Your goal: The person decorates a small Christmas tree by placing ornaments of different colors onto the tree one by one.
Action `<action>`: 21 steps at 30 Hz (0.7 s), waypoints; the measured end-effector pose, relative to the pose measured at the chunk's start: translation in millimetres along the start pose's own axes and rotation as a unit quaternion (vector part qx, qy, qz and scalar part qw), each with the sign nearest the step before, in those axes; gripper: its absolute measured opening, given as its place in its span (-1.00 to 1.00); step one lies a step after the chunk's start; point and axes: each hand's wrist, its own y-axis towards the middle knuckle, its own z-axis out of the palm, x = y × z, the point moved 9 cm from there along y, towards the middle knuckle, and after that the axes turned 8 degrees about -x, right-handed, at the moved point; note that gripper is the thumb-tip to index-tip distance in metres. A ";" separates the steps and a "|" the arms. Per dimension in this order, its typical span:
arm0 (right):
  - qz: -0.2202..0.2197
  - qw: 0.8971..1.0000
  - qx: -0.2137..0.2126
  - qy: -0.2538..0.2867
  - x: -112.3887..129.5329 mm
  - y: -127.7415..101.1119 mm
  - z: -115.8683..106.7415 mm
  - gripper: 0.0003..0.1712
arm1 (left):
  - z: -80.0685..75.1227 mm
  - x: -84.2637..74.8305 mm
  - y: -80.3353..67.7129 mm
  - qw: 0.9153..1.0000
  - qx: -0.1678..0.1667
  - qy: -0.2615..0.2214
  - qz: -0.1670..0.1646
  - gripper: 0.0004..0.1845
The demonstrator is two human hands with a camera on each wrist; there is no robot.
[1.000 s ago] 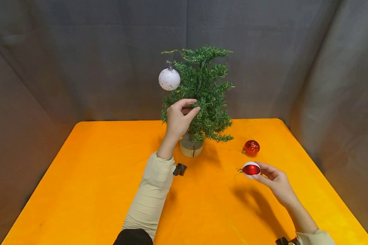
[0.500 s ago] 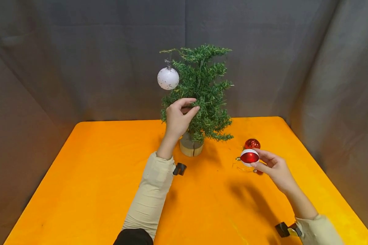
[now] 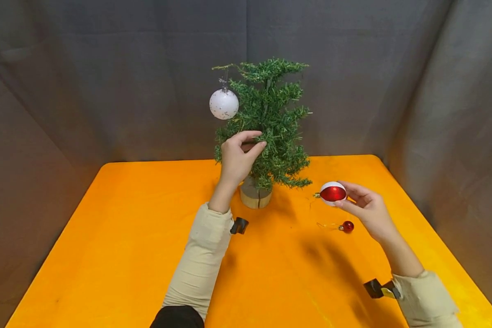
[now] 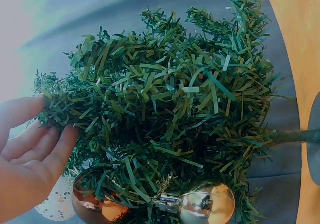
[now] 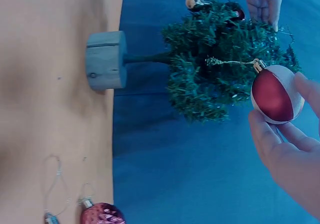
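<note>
A small green artificial Christmas tree (image 3: 274, 123) stands on a round wooden base (image 3: 256, 193). On its left side my left hand (image 3: 238, 157) pinches a branch; in the left wrist view the fingertips (image 4: 67, 134) meet the foliage. My right hand (image 3: 369, 212) grips a red and white bauble (image 3: 333, 194) in the air, right of the tree, its gold cap and string pointing toward the tree. From an upper left branch hangs a white speckled bauble (image 3: 223, 104). A shiny gold bauble (image 4: 207, 204) and a darker coppery bauble (image 4: 95, 201) show among the branches in the left wrist view.
A small red bauble (image 3: 348, 226) with a gold string lies on the orange table (image 3: 127, 228), below the right hand. In the right wrist view a red glittery bauble (image 5: 102, 214) rests near the table edge. Grey cloth (image 3: 147, 91) encloses the back and sides.
My right hand has moved up and away with the red and white bauble, which now hides the glittery bauble in the head view. The small red bauble has come into sight. The left hand stays put.
</note>
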 end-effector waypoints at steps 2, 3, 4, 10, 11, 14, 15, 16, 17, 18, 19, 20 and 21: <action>-0.003 1.000 0.000 0.000 3.1 3.6 0.7 -0.55 | 0.3 0.4 0.1 1.000 0.000 0.000 0.003 -0.73; -0.003 1.000 -0.001 -0.002 4.4 5.2 1.1 -0.56 | 0.3 0.5 0.0 1.000 0.000 0.000 0.004 -0.73; -0.002 1.000 -0.002 -0.005 5.7 6.8 1.4 -0.56 | 0.2 0.5 -0.1 1.000 0.000 -0.001 0.005 -0.73; 0.000 1.000 -0.010 -0.022 15.7 14.9 7.1 -0.55 | 0.1 1.1 -0.4 1.000 0.001 -0.003 0.005 -0.73; 0.000 1.000 -0.010 -0.021 17.6 16.1 8.7 -0.55 | 0.3 1.3 -0.3 1.000 0.001 -0.004 0.005 -0.73; -0.001 1.000 -0.010 -0.023 23.3 20.8 13.7 -0.55 | 0.2 0.8 -0.5 1.000 0.002 -0.006 0.003 -0.73; -0.001 1.000 -0.010 -0.020 25.1 22.6 15.7 -0.54 | 0.1 0.8 -0.4 1.000 0.002 -0.006 0.003 -0.73; -0.001 1.000 -0.010 -0.016 27.0 24.6 17.6 -0.54 | 0.1 0.9 -0.4 1.000 0.003 -0.006 0.003 -0.73; -0.002 1.000 -0.009 -0.014 28.8 26.4 19.5 -0.55 | 0.2 1.0 -0.3 1.000 0.003 -0.006 0.003 -0.73; -0.005 1.000 -0.008 -0.009 30.7 28.5 21.4 -0.55 | 0.2 0.9 -0.2 1.000 0.003 -0.006 0.003 -0.73; -0.008 1.000 -0.006 -0.006 32.5 30.3 23.3 -0.55 | 0.4 1.0 -0.1 1.000 0.004 -0.005 0.003 -0.73; -0.012 1.000 -0.006 -0.002 34.1 32.1 24.9 -0.55 | 0.7 1.1 0.0 1.000 0.005 -0.005 0.002 -0.73; -0.015 1.000 -0.004 0.003 35.6 33.7 26.5 -0.54 | 0.9 1.3 0.0 1.000 0.005 -0.005 0.002 -0.73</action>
